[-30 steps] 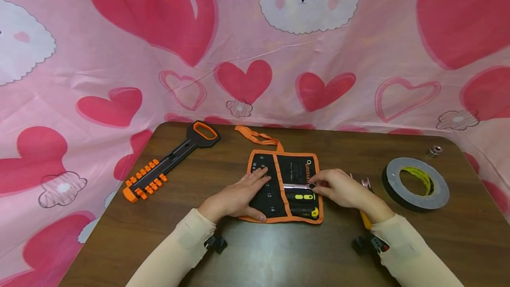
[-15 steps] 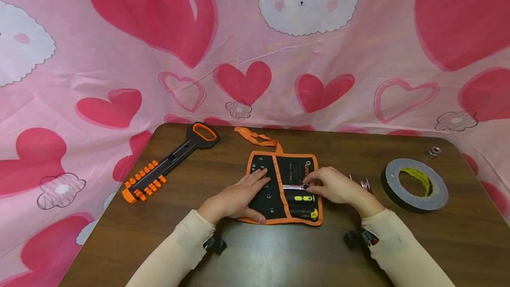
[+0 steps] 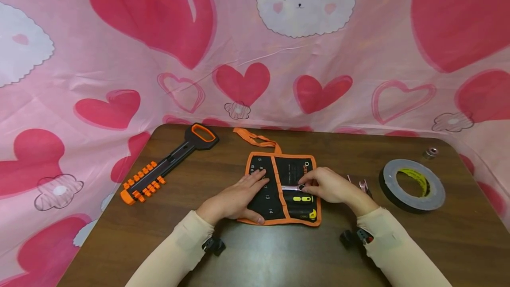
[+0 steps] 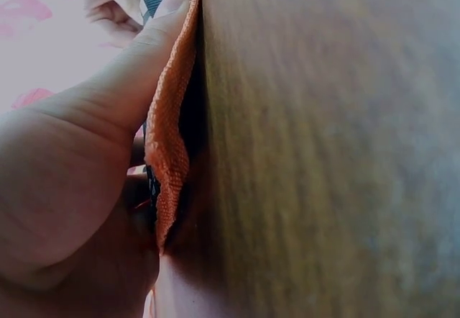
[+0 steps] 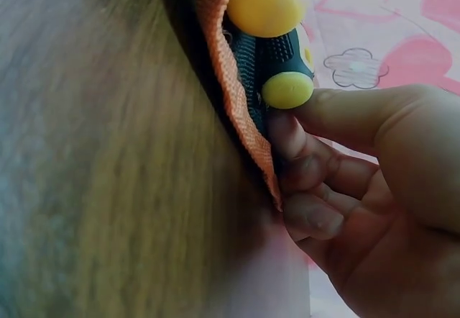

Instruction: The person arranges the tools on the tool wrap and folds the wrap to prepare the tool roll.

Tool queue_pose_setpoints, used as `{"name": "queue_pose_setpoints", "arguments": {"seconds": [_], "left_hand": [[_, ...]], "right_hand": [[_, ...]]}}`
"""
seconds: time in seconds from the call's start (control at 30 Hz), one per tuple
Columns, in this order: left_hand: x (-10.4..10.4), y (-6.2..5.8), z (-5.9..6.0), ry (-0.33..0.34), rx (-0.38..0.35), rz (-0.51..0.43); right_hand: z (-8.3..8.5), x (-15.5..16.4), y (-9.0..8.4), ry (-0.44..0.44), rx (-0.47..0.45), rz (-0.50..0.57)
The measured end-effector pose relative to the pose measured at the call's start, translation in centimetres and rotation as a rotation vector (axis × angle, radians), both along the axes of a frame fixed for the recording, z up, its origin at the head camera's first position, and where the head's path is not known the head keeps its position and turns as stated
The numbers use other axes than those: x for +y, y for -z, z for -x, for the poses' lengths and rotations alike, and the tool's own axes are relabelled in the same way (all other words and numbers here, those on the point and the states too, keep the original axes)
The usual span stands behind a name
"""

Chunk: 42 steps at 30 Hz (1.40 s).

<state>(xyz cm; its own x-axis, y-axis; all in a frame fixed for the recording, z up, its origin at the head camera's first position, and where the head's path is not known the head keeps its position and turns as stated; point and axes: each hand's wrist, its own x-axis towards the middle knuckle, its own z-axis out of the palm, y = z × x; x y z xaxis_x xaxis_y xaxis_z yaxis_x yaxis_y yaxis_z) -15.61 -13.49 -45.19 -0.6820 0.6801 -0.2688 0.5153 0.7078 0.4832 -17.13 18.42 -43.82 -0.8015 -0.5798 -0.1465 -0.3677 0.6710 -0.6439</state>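
Far to my left on the table [image 3: 247,251] lies a long black bit holder [image 3: 167,164] with rows of orange bits at its near end and an orange-lined loop handle at the far end, angled toward the back corner.

My left hand [image 3: 235,198] lies flat on the left panel of the black tool pouch [image 3: 292,169], fingers straight and spread over the printed size numbers, thumb along the near orange hem. From my left wrist, that thumb [image 4: 136,73] presses right against the pouch's orange edge binding where it meets the wood.

The pouch sits open at the middle of the table, trimmed in orange, with an orange strap [image 3: 255,137] trailing off its far left corner.

My right hand [image 3: 328,186] is curled over the right panel, fingertips pinching the end of a small silver wrench [image 3: 291,187] that lies crosswise in the pouch. Just nearer me than the wrench are black tools with yellow ends [image 3: 303,199], tucked in their slots; from my right wrist those yellow caps sit just beside my fingers [image 5: 302,145], which press on the pouch's orange edge.

Just beyond my right wrist a small pinkish metal piece [image 3: 363,185] rests on the table. Farther right lies a roll of dark tape [image 3: 412,185] with a yellow inner core, flat on the wood, and behind it near the back corner a small silver socket [image 3: 430,152].
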Motion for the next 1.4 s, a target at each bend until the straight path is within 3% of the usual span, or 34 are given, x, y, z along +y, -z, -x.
{"name": "queue_pose_setpoints", "arguments": {"seconds": [0.4, 0.93, 1.4], "left_hand": [[0.3, -0.5, -0.4, 0.008, 0.014, 0.024], [0.1, -0.8, -0.3, 0.019, 0.047, 0.060], [0.2, -1.1, -0.1, 0.039, 0.086, 0.099]], "right_hand": [[-1.5, 1.2, -0.1, 0.075, 0.004, 0.004], [-4.1, 3.9, -1.4, 0.128, 0.135, 0.048], [-5.4, 5.7, -2.0, 0.205, 0.179, 0.030]]}}
